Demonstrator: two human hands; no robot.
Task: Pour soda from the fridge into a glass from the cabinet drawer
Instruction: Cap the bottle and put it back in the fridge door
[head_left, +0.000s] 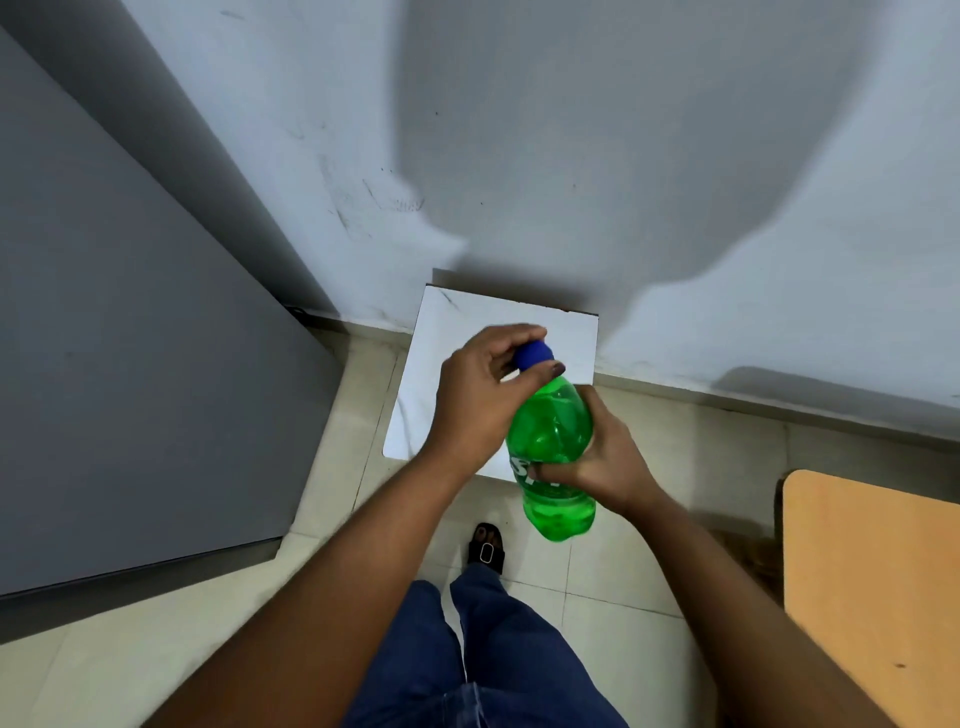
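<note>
- Blue plastic, the cap, sits pinched under the fingers of the left hand: fingertips curl over the far side, the thumb presses the near side just below the cap's rim.
- The right hand wraps the green bottle around its label band, fingers clamped on the middle of the body, thumb up along the shoulder.
- The bottle hangs in the air between both hands, tilted with the cap pointing away, above the tiled floor and in front of a white board that leans at the foot of the wall.
- It looks nearly full, so it probably feels fairly heavy and wants a whole-hand grip at mid-body, as it has now.
- Thin plastic walls will likely give under a hard squeeze; once the cap is off, squeezing could push soda out.
- If it is cold from the fridge the surface may be damp and slippery; the label band likely offers the best friction.
- The ridged cap suits a fingertip twist; a slow turn should let the gas out gently.
- No glass is in view; the orange counter at the right is the nearest surface.
</note>
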